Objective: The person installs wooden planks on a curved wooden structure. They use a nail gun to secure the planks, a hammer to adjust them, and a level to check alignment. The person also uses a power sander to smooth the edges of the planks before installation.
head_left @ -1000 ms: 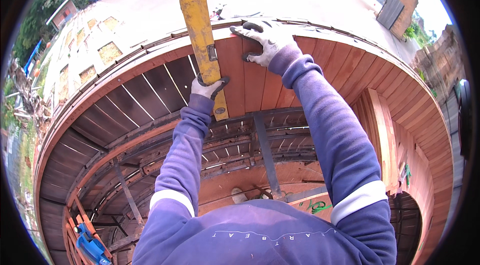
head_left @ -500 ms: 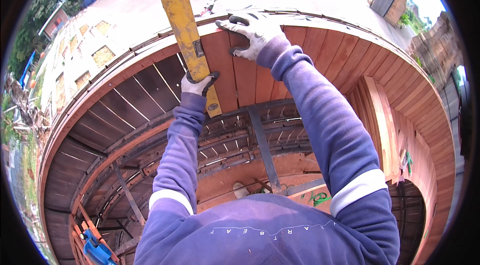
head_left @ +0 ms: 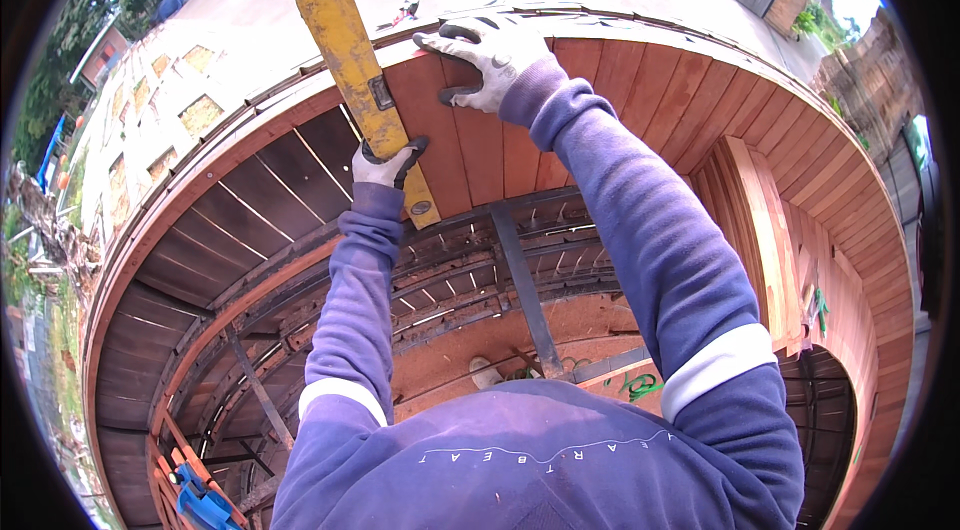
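Observation:
A long yellow spirit level (head_left: 325, 10) lies across the curved structure, pointing outward past its rim. My gloved left hand (head_left: 385, 164) is closed around the level near its inner end, with dark-tipped fingers over the right edge. To the right of the level, my gloved right hand (head_left: 487, 58) rests with thumb and fingers spread at the outer end of the reddish-brown planks (head_left: 472, 145). Nothing is gripped in it. The level lies beside the left edge of these planks; darker, gapped boards (head_left: 270, 185) show left of it.
Below the planks run curved metal ribs and a dark upright post (head_left: 525, 285). A stack of loose boards (head_left: 750, 230) stands at right. Green cord (head_left: 640, 387) lies below, and a blue tool (head_left: 205, 502) sits at lower left. Pale ground stretches beyond the rim.
The whole view has shifted slightly. My left hand keeps its grip on the spirit level, and my right hand stays spread on the planks' outer end.

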A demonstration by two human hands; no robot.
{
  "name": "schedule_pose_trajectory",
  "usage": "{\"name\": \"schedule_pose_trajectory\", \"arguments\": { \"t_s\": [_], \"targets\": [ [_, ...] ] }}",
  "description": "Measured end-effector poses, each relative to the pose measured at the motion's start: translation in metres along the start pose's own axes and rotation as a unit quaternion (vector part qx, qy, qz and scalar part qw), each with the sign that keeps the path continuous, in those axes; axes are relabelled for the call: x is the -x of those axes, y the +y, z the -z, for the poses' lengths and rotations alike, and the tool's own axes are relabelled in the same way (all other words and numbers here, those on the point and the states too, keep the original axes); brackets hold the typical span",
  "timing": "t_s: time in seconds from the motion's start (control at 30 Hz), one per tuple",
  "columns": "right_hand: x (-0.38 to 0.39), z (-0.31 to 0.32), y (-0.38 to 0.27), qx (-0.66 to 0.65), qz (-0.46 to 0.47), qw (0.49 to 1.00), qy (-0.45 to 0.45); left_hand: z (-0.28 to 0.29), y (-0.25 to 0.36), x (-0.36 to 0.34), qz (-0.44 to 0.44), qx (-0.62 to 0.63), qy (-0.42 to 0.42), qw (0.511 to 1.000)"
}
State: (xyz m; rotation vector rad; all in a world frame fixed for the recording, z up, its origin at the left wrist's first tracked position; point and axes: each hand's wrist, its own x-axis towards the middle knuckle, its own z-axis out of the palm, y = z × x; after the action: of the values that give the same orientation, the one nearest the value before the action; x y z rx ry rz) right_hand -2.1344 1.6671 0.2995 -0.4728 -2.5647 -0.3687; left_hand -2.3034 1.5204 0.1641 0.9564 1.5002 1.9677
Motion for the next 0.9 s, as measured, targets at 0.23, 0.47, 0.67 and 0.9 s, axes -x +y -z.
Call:
{"name": "schedule_pose_trajectory", "arguments": {
  "t_s": [0.23,0.47,0.67,0.9],
  "targets": [
    [0.0007,0.0018,-0.0003,0.006,0.005,1.0,-0.016,0.0025,-0.0032,-0.003,0.004,-0.025,0.003,1.0],
    [0.0012,0.0011,-0.0001,0.006,0.004,1.0,-0.012,0.0012,0.0025,-0.002,0.024,-0.058,0.005,0.998],
    [-0.0014,0.0029,0.0017,-0.013,0.015,1.0,-0.018,0.0005,0.0008,-0.0015,0.008,-0.062,0.013,0.998],
    [0.0006,0.0008,0.0015,-0.012,0.007,1.0,-0.012,0.005,-0.0062,-0.0061,0.023,-0.04,0.013,0.999]
  ]
}}
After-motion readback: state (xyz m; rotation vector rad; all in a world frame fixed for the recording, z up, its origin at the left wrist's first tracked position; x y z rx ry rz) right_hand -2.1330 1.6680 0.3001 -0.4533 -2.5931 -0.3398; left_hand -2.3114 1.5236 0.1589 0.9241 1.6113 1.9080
